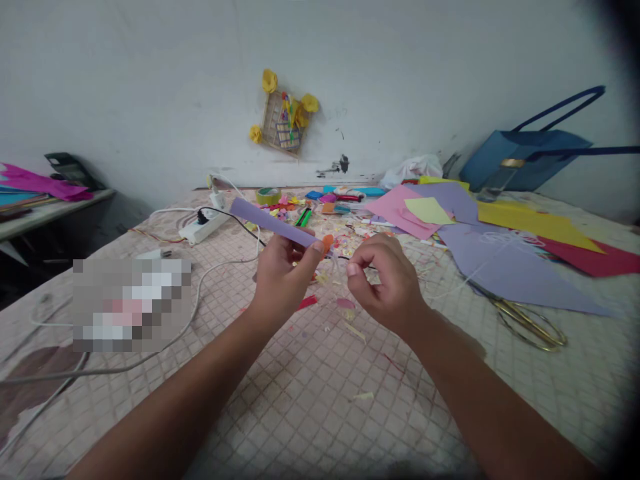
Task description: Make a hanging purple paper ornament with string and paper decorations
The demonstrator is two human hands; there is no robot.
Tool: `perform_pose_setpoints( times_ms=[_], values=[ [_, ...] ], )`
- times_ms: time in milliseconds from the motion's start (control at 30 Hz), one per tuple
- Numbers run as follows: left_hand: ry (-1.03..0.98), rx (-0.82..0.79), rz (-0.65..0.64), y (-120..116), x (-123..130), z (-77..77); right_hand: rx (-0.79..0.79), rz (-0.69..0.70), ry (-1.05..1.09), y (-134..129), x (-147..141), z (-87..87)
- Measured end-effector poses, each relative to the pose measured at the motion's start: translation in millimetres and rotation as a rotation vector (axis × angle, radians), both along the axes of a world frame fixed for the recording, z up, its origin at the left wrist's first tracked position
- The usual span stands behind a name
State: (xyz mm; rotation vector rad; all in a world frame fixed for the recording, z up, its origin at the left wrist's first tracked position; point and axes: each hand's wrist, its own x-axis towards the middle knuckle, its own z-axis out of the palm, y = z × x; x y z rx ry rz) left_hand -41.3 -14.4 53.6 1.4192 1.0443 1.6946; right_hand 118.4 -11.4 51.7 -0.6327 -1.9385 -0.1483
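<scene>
My left hand [287,270] is closed around one end of a folded or rolled piece of purple paper [267,219], its free end pointing up and left. Close to that thumb sits a small orange piece [327,243], with a pale, blurred strand hanging below it. My right hand [385,277] is a little to the right, thumb and index finger pinched together. Whatever is between those fingertips is too small to make out. Under the hands, paper scraps and a pink oval piece [345,303] lie on the patterned table cover [320,400].
Gold-handled scissors [530,323] lie at right, partly under lavender paper [520,267] with white string on it. Behind stand a glass bottle [500,181] and a blue bag [525,157]. A power strip [205,227] and cables occupy the left; green tape [269,195] is at the back.
</scene>
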Motion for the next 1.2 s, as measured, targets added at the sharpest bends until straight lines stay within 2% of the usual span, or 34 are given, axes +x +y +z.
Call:
perform_pose_setpoints(
  times_ms=[200,400,500,633,800,900,1000,1067,1133,1200],
  values=[
    [0.014,0.030,0.135,13.9,-8.3,0.9,-0.060,0.067,0.143,1.2,2.9,2.3],
    [-0.038,0.017,0.079,15.2,-9.4,4.0,-0.096,0.070,0.240,3.7,5.7,0.1],
    [-0.039,0.008,0.064,12.3,-8.3,5.5,-0.104,0.014,0.276,0.9,4.2,0.3],
    [-0.075,0.026,0.050,14.4,-10.0,6.1,-0.133,-0.091,0.522,3.6,5.3,4.4],
    [-0.099,0.069,0.040,17.4,-12.4,6.6,-0.237,-0.253,0.831,35.8,28.7,3.6],
    [-0.126,0.068,0.012,15.1,-11.4,8.7,-0.275,-0.323,0.814,53.9,43.2,-2.1],
    [-0.127,0.037,-0.007,11.4,-9.3,11.0,-0.371,-0.331,0.677,56.3,43.6,-7.1],
    [-0.122,0.012,-0.013,9.3,-7.9,11.4,-0.408,-0.265,0.504,49.1,35.6,-7.8],
    [-0.134,-0.008,-0.029,7.8,-6.3,10.8,-0.321,-0.161,0.339,37.4,24.3,-6.2],
    [-0.160,-0.010,-0.051,6.6,-4.7,9.4,-0.232,-0.034,0.259,24.2,12.9,-3.1]
  ],
)
